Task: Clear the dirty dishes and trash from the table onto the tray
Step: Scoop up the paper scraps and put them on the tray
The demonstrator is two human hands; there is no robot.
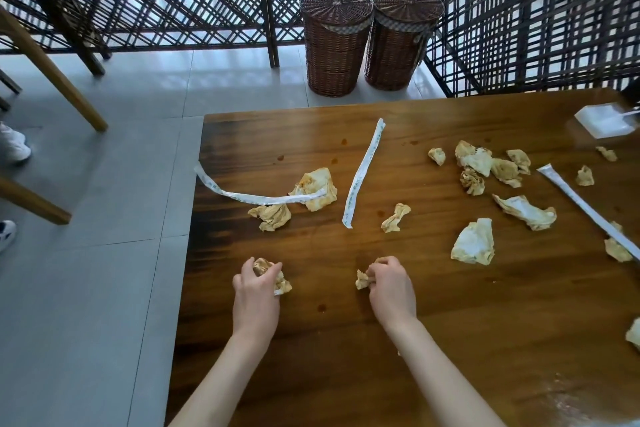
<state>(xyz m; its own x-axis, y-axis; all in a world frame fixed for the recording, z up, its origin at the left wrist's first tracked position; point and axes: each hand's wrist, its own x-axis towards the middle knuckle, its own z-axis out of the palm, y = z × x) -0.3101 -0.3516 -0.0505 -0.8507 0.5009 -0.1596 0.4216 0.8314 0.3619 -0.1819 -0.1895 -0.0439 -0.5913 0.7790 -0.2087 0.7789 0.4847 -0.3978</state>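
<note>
Wooden table fills the lower right of the frame, littered with stained, crumpled napkins. The left hand grips one napkin wad at lower centre; the right hand pinches a smaller scrap beside it. No tray is in view. Most of the job looks undone: napkins lie scattered across the centre and right, two paper wrapper strips lie mid-table, a third wrapper lies at right, and a white dish sits at the upper right edge.
</note>
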